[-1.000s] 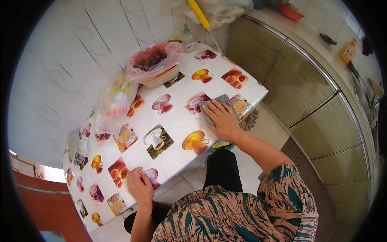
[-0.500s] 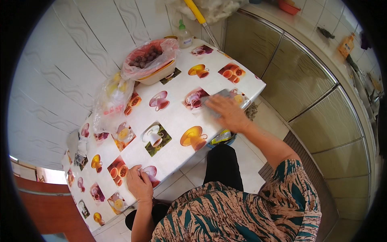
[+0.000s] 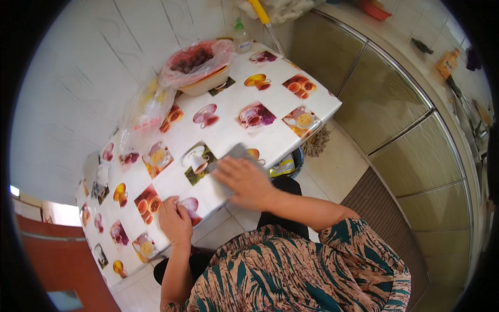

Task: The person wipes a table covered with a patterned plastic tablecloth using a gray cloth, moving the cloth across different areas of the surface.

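We lay our right hand (image 3: 244, 181) palm-down over a grey cleaning cloth (image 3: 239, 152), its blurred fingers stretched out rather than curled, the forearm angling in from the lower right. The cloth sits on the cup-printed tablecloth (image 3: 228, 136), near the front edge. We rest our left hand (image 3: 175, 222) farther left along that edge, fingers loosely extended.

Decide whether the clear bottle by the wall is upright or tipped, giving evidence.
Upright: the bottle stands on the table, its green top uppermost.
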Demonstrator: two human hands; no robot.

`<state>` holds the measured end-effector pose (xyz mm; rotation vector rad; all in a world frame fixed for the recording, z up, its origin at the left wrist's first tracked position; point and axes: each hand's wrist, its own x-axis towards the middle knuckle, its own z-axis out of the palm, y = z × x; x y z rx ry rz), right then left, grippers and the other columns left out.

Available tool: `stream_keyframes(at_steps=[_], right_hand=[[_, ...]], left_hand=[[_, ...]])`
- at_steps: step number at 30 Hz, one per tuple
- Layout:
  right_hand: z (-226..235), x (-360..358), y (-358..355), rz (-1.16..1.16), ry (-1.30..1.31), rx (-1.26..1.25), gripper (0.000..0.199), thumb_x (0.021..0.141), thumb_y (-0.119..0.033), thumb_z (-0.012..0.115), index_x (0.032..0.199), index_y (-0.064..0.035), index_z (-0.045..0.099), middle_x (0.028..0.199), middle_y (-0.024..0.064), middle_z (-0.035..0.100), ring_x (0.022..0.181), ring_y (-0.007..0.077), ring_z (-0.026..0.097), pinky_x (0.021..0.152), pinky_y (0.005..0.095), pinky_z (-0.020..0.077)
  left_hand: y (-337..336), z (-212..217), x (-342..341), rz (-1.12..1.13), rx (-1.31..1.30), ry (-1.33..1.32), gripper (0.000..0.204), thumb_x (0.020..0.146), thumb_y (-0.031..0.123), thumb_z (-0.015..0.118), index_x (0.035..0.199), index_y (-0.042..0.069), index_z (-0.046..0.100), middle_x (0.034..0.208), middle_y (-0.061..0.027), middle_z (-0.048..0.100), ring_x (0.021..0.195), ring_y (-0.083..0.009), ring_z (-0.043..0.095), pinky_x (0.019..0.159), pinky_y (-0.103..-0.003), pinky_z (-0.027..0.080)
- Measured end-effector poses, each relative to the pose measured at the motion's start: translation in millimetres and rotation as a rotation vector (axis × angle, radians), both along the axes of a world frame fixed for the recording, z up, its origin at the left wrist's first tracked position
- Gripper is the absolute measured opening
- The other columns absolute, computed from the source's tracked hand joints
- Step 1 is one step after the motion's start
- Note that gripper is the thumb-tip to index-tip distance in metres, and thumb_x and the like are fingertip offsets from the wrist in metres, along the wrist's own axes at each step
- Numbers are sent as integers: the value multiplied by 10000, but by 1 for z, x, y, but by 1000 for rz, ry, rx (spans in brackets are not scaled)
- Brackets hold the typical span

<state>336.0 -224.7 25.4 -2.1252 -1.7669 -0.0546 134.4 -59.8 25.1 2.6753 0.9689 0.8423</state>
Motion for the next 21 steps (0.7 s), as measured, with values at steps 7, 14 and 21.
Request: stream_keyframes(at_steps=[7, 14, 21], right_hand=[[-12, 53, 1, -59, 9, 237, 583, 825, -315, 694, 1360, -128, 556, 1412, 125, 518, 1344, 303, 446, 1128, 449, 327], [-22, 172, -50, -855, -192, -32, 643, 910, -435, 566, 1478, -171, 420, 1521, 104, 395, 1430, 271, 319, 1144, 489, 271], [-10, 15, 28, -125, -134, 45, 716, 837, -353, 662, 1467, -129, 406, 1508, 143, 388, 1426, 311, 321, 1122, 479, 295]], left_hand=[[4, -4, -4, 8, -2, -44, 157, 870, 110, 590, 1025, 93, 610, 907, -124, 584, 866, -329, 570, 776, -444, 450], [0, 0, 0, 21, -38, -38, 154, 861, 106, 594, 1013, 85, 613, 884, -124, 572, 863, -332, 567, 774, -441, 453], [1, -4, -3, 6, -38, -81, 159, 856, 84, 596, 1012, 75, 618, 889, -134, 576, 857, -339, 564, 770, -441, 457]])
